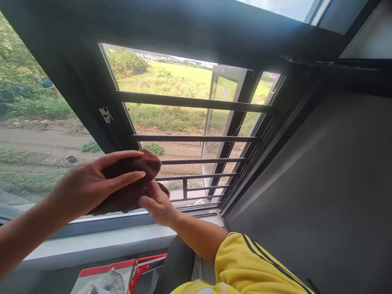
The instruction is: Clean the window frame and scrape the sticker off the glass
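"Yellow sleeve (241, 263) nearest us. Beyond it?"

"One big window (70, 77), dark bars (190, 102) across it."

"And the cloth (128, 196)?"

"Dark red, bunched up in front of the lower bars, between both hands."

"How are they holding it?"

"Left hand (88, 181) half closed, cloth between thumb and fingers. Right hand (159, 208), smaller in view, curled tighter on its lower right side."

Indoor room at a window; exact type unclear. Evidence: dark window frame (85, 81), horizontal bars (196, 138) across the opening, pale sill (101, 240), plain grey wall (321, 183) stood right, green field (180, 75) lay far outside.
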### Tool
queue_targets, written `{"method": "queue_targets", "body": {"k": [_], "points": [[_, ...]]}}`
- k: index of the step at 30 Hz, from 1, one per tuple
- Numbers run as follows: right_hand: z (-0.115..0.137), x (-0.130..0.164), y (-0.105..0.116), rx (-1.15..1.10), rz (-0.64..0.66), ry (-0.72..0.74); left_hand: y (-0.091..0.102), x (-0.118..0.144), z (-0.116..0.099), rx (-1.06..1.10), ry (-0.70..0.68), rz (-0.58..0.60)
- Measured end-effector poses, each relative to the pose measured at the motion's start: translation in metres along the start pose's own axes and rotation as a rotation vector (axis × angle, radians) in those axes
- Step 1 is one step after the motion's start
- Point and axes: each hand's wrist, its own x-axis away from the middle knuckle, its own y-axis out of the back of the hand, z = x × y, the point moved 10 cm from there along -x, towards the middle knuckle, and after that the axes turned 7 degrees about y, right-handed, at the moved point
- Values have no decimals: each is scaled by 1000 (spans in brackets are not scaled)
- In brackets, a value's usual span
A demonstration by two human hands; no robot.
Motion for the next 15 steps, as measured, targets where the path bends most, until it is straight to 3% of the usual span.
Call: {"method": "queue_targets", "body": {"k": [2,4,5,7,9,11,13,15], "points": [[19,12,80,260,-233,12,-23,-19,-29,105,-136,27],[60,25,160,638,-466,88,-43,-40,-59,219,-324,8],[84,29,191,834,-549,133,-53,-51,-71,257,-398,1],[119,28,231,1127,-613,167,-72,-74,-82,365,-427,10],[132,19,245,1173,-552,137,-95,-96,-80,617,-287,92],[133,9,235,990,-453,138,-129,-101,-81,927,-94,246],[140,3,211,770,-382,207,-164,-87,-97,1150,8,447],[152,2,195,637,-379,259,-189,-66,-124,1215,-30,628]]}}
